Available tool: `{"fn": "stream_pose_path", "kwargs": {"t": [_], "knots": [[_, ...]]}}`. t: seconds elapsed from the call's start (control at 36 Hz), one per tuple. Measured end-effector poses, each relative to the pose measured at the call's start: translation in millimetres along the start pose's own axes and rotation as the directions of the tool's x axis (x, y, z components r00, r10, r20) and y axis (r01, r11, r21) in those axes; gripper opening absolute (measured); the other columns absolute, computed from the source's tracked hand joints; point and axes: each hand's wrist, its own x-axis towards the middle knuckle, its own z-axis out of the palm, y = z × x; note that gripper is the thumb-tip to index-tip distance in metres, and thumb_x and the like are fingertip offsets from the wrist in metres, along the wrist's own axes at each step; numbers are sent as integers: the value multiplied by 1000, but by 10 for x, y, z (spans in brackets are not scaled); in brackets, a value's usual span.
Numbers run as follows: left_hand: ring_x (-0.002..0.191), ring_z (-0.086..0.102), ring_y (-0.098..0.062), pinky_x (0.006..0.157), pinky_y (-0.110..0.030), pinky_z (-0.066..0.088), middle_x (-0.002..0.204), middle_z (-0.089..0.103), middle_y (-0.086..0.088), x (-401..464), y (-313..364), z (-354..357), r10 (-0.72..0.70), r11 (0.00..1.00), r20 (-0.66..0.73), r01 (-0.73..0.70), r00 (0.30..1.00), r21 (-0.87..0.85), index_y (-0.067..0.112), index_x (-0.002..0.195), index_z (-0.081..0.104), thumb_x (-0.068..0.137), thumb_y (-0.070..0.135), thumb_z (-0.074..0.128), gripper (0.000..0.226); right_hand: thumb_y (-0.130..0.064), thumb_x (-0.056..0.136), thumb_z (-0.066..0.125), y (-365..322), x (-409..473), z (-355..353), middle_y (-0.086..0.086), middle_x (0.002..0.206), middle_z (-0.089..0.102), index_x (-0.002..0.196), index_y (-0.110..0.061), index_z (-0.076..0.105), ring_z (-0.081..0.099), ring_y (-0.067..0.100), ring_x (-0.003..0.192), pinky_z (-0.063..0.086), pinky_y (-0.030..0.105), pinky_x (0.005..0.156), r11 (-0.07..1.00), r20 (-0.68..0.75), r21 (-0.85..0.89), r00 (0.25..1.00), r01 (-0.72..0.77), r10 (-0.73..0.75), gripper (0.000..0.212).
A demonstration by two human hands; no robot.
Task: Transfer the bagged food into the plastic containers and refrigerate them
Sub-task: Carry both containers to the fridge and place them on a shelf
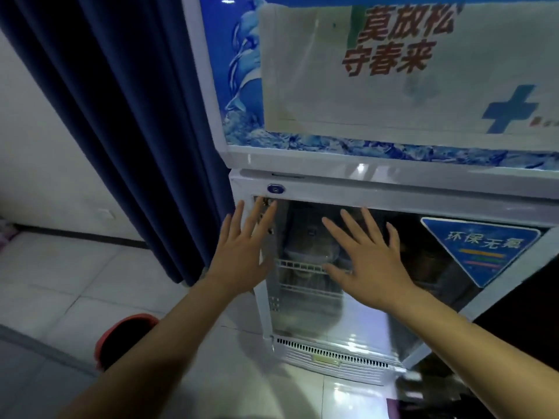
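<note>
Both flat hands, left hand (239,255) and right hand (367,267), spread against the smooth glass fridge door (378,309).

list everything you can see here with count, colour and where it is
fridge: 1, white, centre and right, glass lower door
plastic container: 1 clear, on wire shelf inside, behind the glass
paper poster: 1, white with red characters, upper door
blue sticker: 1, lower door glass, right
curtain: 1, dark blue, left of fridge
bin: 1, red rim, floor, lower left
left hand: open, at door's left edge
right hand: open, flat toward the glass
</note>
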Motion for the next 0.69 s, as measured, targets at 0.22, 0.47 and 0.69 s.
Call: {"fn": "stream_pose_path", "kwargs": {"t": [0.22,0.47,0.69], "knots": [[148,-30,-19,119,-43,-16,160,-31,15,-1121,-166,-230,-369,925,46,372,928,-75,47,152,-20,87,75,32,88,-74,89,34,-777,128,367,-12,166,-9,151,-55,-4,-19,18,151,-3,56,120,966,121,201,974,163,-190,76],[149,-27,-19,122,-43,-11,157,-34,21,-3109,-271,-392,-868,487,84,872,489,-50,65,138,-26,88,75,41,85,-82,83,25,-2324,-74,974,-18,165,-10,141,-65,-12,-14,13,151,6,51,121,803,283,427,782,415,-555,70],[151,-23,-17,124,-48,6,154,-34,24,-4240,-321,-648,-982,179,51,980,183,-84,65,140,-22,86,76,43,85,-76,86,36,-3473,-418,1088,-24,161,-14,139,-68,-12,-17,7,149,2,55,121,644,315,556,584,525,-748,72]]}}
